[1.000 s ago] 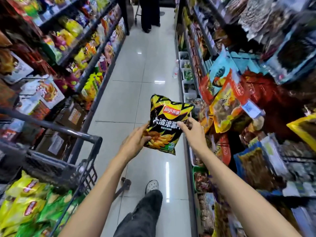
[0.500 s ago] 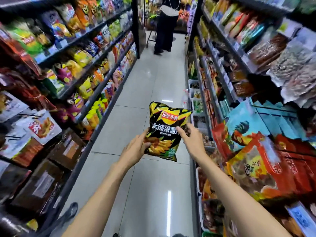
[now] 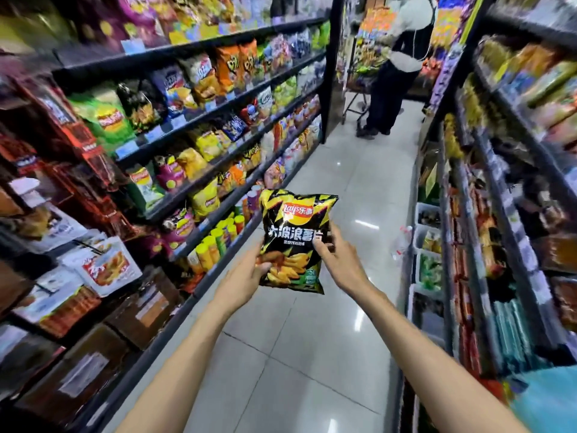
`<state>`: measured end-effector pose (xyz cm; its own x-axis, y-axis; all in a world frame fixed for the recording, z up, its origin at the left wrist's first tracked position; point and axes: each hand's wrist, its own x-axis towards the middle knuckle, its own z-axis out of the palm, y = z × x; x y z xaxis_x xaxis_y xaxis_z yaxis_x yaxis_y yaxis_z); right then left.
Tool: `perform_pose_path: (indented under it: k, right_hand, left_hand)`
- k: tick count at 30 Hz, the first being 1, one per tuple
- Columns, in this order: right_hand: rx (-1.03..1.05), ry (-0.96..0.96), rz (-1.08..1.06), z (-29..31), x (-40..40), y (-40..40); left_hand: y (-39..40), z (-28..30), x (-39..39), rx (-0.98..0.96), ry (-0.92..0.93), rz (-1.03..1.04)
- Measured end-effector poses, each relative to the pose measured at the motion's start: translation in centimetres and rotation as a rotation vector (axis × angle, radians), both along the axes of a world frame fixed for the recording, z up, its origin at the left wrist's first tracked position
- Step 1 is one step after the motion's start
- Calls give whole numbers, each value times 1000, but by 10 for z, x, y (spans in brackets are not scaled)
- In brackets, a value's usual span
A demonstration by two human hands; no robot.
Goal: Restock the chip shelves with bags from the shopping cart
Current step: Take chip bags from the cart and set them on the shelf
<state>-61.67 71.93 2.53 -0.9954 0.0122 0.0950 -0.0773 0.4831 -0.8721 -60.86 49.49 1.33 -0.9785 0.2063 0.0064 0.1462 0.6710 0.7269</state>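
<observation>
Glossy pale floor tiles [image 3: 337,189] between stocked shelves [image 3: 199,126]; left hand [image 3: 246,278] and right hand [image 3: 338,260] grip black chip bag [image 3: 295,232].

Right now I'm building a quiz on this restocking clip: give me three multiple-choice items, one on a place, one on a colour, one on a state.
1. Where are the shelves of chip bags?
A. on the person's left
B. behind a glass door
C. only at the far end wall

2. What are the main colours of the held chip bag?
A. blue and white
B. black and yellow
C. plain green

3. How is the bag held?
A. by the left hand alone
B. lying on the floor
C. by both hands

Answers:
1 A, the chip shelves line the aisle's left side.
2 B, the chip bag is black with yellow streaks and a red logo.
3 C, the left hand grips its lower left edge and the right hand its right edge.
</observation>
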Motion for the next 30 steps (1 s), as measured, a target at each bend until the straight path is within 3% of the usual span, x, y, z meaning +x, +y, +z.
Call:
perform_pose_path:
  k: [9,13,23,30]
  right_hand:
    - [-15,48,193,16,-166,-5]
    - [7,47,281,20,-246,-39]
    - [23,109,368,54,-460,-155]
    - [2,105,395,62,-558,-224]
  left_hand:
    - [-2,14,-133,-31,32,182]
    - [-30,11,-191,25,7,282]
    - [-129,40,-374,109,162,445]
    - [-187,42,-466,138,152,528]
